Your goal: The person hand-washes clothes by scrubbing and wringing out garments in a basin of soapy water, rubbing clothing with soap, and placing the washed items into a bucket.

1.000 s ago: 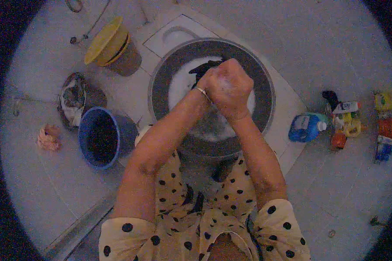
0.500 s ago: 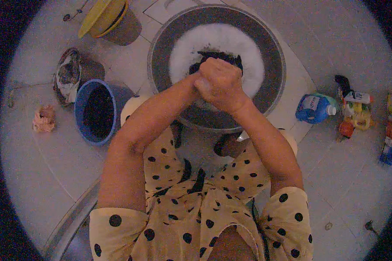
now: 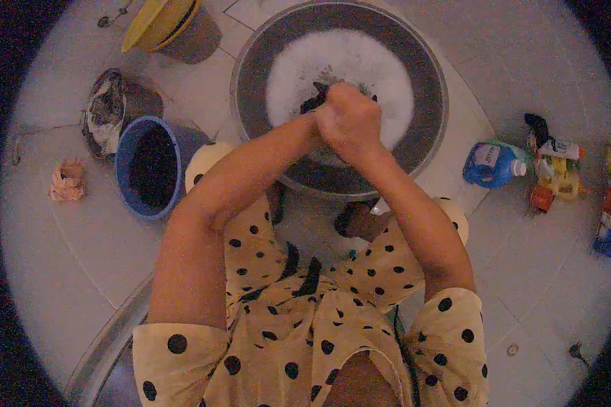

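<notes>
Above a round grey basin (image 3: pixel 424 88) of white suds (image 3: pixel 288 74), my two hands are pressed together. My right hand (image 3: pixel 357 129) is closed and covers much of my left hand (image 3: pixel 324 117), whose fingers are curled in as well. Bunched black cloth (image 3: pixel 312 103) sticks out at the far left side of the fists, wet-looking against the foam. How much of it is inside each fist is hidden, but both appear wrapped round it.
To the left stand a blue bucket (image 3: pixel 118 169) with dark contents, a metal pot (image 3: pixel 142 102) and a bucket with a yellow lid (image 3: pixel 141 26). Crumpled pink stuff (image 3: pixel 68 182) lies beyond. A blue liquid bottle (image 3: pixel 490 165) and several other bottles (image 3: pixel 557 178) are at the right.
Both fists have shifted slightly and turned against each other. Less black cloth shows beyond them, now mostly at their left. The whole view has tilted slightly.
</notes>
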`<state>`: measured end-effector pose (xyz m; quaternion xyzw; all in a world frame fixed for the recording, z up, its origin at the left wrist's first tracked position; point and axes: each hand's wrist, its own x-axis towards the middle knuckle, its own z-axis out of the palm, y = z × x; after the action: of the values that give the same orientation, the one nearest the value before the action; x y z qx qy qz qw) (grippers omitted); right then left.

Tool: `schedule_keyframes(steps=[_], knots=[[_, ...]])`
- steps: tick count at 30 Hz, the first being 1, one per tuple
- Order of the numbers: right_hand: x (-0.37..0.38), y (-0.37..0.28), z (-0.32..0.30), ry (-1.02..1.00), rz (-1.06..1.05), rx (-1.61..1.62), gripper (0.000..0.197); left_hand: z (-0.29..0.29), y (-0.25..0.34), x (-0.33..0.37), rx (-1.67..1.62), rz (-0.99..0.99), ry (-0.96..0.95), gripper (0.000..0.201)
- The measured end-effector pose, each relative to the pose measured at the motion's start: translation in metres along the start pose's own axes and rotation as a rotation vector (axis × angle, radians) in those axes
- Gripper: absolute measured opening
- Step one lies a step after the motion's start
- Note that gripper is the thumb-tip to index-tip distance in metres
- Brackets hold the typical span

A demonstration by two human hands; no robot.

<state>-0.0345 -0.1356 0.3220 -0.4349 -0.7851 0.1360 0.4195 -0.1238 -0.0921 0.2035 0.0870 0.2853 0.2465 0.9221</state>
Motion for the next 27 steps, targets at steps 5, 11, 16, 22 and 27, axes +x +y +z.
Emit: schedule_keyframes(steps=[5,11,16,22,27], knots=[[0.017,0.037,-0.02,0.433,0.878,0.822,0.021,0.011,0.021,0.023,0.024,0.057,0.306,0.027],[-0.031,0.105,-0.071,0.521,1.483,1.376,0.031,0.096,0.019,0.016,0.553,0.103,0.602,0.029],[-0.029,0.078,-0.052,0.156,1.375,1.486,0.049,0.068,0.019,0.005,1.664,0.226,0.627,0.03],[-0.01,0.038,-0.075,-0.111,1.416,1.203,0.051,0.11,0.008,-0.031,1.869,0.446,0.514,0.051],[-0.017,0.05,-0.075,-0.104,1.41,1.181,0.045,0.136,0.013,-0.046,2.103,0.277,0.493,0.054]])
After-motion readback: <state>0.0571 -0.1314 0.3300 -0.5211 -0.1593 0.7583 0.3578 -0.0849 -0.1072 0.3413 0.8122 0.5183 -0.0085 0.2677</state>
